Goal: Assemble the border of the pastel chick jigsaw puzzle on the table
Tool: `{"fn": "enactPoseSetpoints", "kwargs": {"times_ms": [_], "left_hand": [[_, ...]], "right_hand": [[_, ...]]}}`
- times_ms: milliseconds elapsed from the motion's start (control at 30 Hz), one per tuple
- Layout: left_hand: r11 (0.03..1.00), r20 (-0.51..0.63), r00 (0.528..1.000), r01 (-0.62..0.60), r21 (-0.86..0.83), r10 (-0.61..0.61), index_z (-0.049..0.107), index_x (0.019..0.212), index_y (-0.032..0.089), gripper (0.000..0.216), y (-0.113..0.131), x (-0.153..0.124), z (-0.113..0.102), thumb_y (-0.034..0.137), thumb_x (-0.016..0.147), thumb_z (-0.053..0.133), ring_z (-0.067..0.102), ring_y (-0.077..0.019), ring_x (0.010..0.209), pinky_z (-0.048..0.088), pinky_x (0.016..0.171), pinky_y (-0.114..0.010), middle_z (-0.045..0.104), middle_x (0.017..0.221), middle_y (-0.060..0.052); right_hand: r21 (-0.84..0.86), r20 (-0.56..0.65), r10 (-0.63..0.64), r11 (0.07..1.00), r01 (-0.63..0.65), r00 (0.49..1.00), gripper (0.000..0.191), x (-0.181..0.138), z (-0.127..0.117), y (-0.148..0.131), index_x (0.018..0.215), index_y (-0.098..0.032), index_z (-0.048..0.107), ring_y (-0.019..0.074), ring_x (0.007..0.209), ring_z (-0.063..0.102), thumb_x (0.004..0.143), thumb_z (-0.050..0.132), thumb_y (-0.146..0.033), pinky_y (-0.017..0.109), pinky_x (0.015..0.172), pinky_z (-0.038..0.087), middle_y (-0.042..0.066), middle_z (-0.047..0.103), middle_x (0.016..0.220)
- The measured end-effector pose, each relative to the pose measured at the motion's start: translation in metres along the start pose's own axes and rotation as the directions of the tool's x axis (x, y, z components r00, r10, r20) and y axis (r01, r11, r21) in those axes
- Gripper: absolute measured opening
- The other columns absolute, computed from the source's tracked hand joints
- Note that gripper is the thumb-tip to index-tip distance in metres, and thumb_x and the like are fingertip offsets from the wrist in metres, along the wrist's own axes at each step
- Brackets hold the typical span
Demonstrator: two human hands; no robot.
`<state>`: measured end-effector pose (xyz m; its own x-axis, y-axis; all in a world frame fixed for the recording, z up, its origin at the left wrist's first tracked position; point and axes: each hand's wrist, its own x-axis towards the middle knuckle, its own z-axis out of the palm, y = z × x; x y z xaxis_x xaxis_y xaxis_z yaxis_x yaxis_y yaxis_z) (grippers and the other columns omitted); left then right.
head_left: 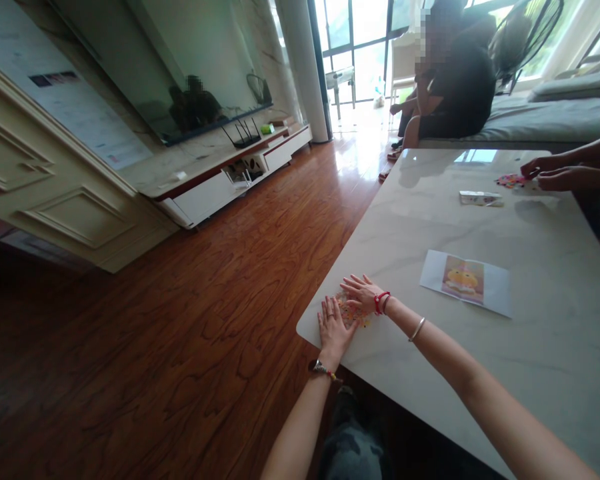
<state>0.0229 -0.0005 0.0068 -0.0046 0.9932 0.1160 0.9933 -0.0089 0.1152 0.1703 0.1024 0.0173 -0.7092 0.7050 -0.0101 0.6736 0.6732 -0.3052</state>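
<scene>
A spread of small, mostly orange and pink pieces [349, 312] lies near the rounded corner of the white marble-look table [410, 347]. They are too small to name. My left hand [334, 330] rests flat at the pile's near left side, fingers stretched out, a ring on one finger. On the far right side of the pile my right hand [363, 293] is laid out flat with its fingers spread. Some pieces are hidden under both palms. To the right of my hands lies a creased white sheet [497, 290] with a printed picture of a yellow figure [463, 278].
Another person's hands [550, 175] touch a second pile of colourful pieces [511, 181] at the table's far right. A small clear packet [481, 199] lies nearby. Beyond the table a person in dark clothes [463, 83] sits on a grey couch [545, 120]. Wooden floor [205, 320] stretches leftward.
</scene>
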Motion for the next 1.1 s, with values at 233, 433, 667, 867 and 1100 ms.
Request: {"fn": "enactPoseSetpoints", "kwargs": {"times_ms": [233,433,667,867,1100], "left_hand": [[0.998,0.088,0.994,-0.064,0.018,0.062,0.017,0.134,0.004,0.092,-0.002,0.009,0.006,0.070,0.069,0.024,0.015,-0.0260,0.130,0.020,0.104,-0.043,0.021,0.140,-0.015],[0.997,0.086,0.994,-0.068,0.034,0.065,0.017,0.134,0.005,0.090,0.012,0.000,0.007,0.069,0.071,0.023,0.017,-0.0251,0.129,0.021,0.104,-0.042,0.021,0.140,-0.015],[0.995,0.083,0.992,-0.093,0.028,0.091,0.018,0.134,0.006,0.086,0.037,-0.010,0.008,0.066,0.073,0.026,0.016,-0.0252,0.130,0.021,0.104,-0.042,0.022,0.140,-0.014],[0.991,0.074,0.988,-0.131,-0.037,0.133,0.019,0.134,0.008,0.083,0.074,-0.025,0.011,0.063,0.073,0.030,0.015,-0.0251,0.130,0.021,0.104,-0.043,0.024,0.139,-0.014],[0.982,0.089,0.982,-0.157,-0.101,0.166,0.019,0.134,0.005,0.084,0.138,-0.054,0.013,0.063,0.074,0.029,0.014,-0.0263,0.130,0.019,0.104,-0.044,0.023,0.139,-0.017]], "right_hand": [[0.028,0.017,-0.040,0.999,0.040,0.999,0.073,-0.006,0.005,0.007,0.134,-0.020,0.024,0.0282,0.129,0.016,0.076,0.031,-0.063,0.051,0.102,0.010,0.010,0.025,0.139],[0.026,0.015,-0.077,0.997,0.076,0.997,0.077,-0.022,0.003,0.011,0.134,-0.018,0.025,0.0276,0.128,0.019,0.072,0.037,-0.064,0.048,0.102,0.013,0.012,0.026,0.139],[0.016,0.009,-0.071,0.997,0.071,0.997,0.072,-0.052,-0.002,0.016,0.134,-0.020,0.026,0.0268,0.128,0.019,0.075,0.038,-0.060,0.048,0.102,0.014,0.011,0.026,0.139],[0.033,0.012,-0.027,0.999,0.026,1.000,0.071,-0.097,-0.009,0.027,0.134,-0.020,0.025,0.0268,0.128,0.019,0.075,0.037,-0.060,0.048,0.102,0.013,0.011,0.027,0.139],[0.049,0.017,0.024,0.998,-0.025,1.000,0.071,-0.169,-0.016,0.046,0.135,-0.020,0.022,0.0258,0.129,0.016,0.077,0.038,-0.056,0.047,0.103,0.012,0.011,0.024,0.140]]}}
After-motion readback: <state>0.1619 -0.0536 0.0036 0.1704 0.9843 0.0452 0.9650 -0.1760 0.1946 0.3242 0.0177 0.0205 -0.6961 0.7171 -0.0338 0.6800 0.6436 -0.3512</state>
